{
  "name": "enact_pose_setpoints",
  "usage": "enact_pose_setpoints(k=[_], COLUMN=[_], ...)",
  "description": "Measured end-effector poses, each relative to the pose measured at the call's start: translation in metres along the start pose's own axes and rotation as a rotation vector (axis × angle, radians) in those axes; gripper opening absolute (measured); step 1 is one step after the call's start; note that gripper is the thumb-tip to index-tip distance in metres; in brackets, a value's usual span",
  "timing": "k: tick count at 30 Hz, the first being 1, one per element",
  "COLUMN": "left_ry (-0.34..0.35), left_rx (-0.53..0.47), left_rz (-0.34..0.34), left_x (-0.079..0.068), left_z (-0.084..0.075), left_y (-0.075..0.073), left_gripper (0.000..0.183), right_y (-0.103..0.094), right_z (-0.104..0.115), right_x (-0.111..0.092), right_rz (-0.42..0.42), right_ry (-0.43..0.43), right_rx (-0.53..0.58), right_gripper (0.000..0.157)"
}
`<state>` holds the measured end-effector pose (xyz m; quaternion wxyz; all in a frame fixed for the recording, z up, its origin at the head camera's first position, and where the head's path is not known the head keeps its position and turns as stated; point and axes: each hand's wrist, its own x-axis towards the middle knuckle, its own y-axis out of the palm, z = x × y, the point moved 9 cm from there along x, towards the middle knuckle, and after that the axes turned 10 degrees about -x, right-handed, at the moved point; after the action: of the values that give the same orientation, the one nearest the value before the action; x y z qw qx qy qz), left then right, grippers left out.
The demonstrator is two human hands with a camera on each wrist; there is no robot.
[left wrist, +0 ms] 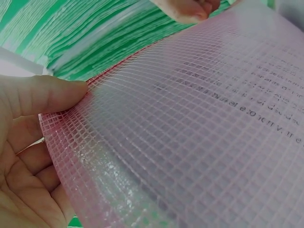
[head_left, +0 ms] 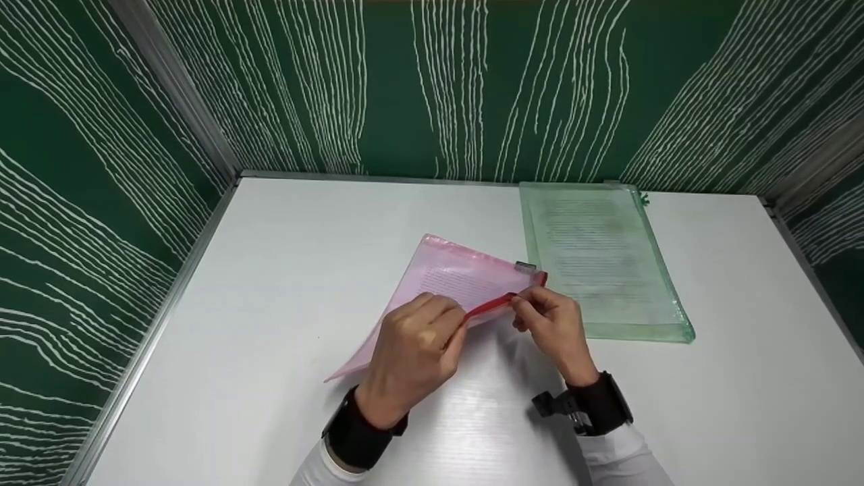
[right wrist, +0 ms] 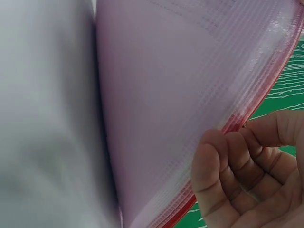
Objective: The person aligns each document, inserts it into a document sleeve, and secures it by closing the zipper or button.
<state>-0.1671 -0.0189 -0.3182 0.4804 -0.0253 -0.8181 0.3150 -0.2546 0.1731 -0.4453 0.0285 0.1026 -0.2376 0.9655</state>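
A pink mesh zip pouch point(head_left: 459, 273) with a red zip edge and a printed sheet inside is tilted up off the white table. My left hand point(head_left: 418, 344) grips its near edge; in the left wrist view the thumb point(left wrist: 52, 95) lies over the mesh, the other fingers behind. At the red edge, my right hand point(head_left: 553, 327) pinches the zip strip point(right wrist: 235, 122) between thumb and fingers, close to the pouch's right corner. Whether the right fingertips hold the zip slider is too small to tell.
A green zip pouch point(head_left: 601, 263) holding a printed sheet lies flat at the back right of the white table point(head_left: 223, 378). Green panels with white wavy lines point(head_left: 391, 88) rise behind the table and at its sides.
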Motion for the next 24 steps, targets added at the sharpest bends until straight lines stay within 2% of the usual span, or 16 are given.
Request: enact_pose_setpoints(k=[15, 24], left_ry=[-0.010, -0.016], left_rx=[-0.002, -0.012], left_rz=[-0.017, -0.002], left_x=[0.0005, 0.0000], left_z=[0.0020, 0.0012], left_y=[-0.0060, -0.0052], left_gripper=[0.006, 0.006], right_y=[-0.0022, -0.0027], right_z=[-0.0010, -0.0086], right_x=[0.0003, 0.0022], right_rz=[0.037, 0.013], right_ry=[0.003, 0.048], right_rx=[0.053, 0.028], right_gripper=[0.013, 0.013])
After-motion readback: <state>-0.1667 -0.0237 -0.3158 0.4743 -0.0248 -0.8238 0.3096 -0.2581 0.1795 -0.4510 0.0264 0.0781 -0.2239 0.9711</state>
